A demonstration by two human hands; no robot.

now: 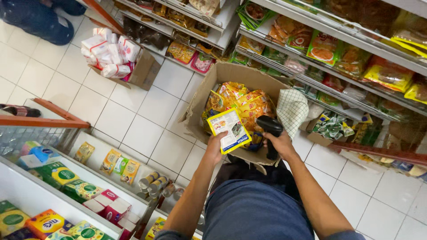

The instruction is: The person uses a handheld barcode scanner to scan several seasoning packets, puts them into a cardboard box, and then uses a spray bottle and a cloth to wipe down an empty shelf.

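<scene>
Your left hand (215, 146) had its fingers pinched on a yellow-and-white packet (229, 130), held flat over the near edge of the cardboard box (202, 95) on the floor. Your right hand (280, 144) gripped a black scanner (269, 129), just right of the packet and pointing toward it.

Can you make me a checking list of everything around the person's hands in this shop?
Surface: white tiled floor.
Job's things: yellow and white packet in left hand; black scanner in right hand, aimed at the packet.
Clutter: open cardboard box of yellow packets; checked cloth on its edge; second box of white packs.
Grippers: both hands' fingers closed round their things.
Cables: nothing seen.
Surroundings: snack shelves, cans on a lower shelf.
</scene>
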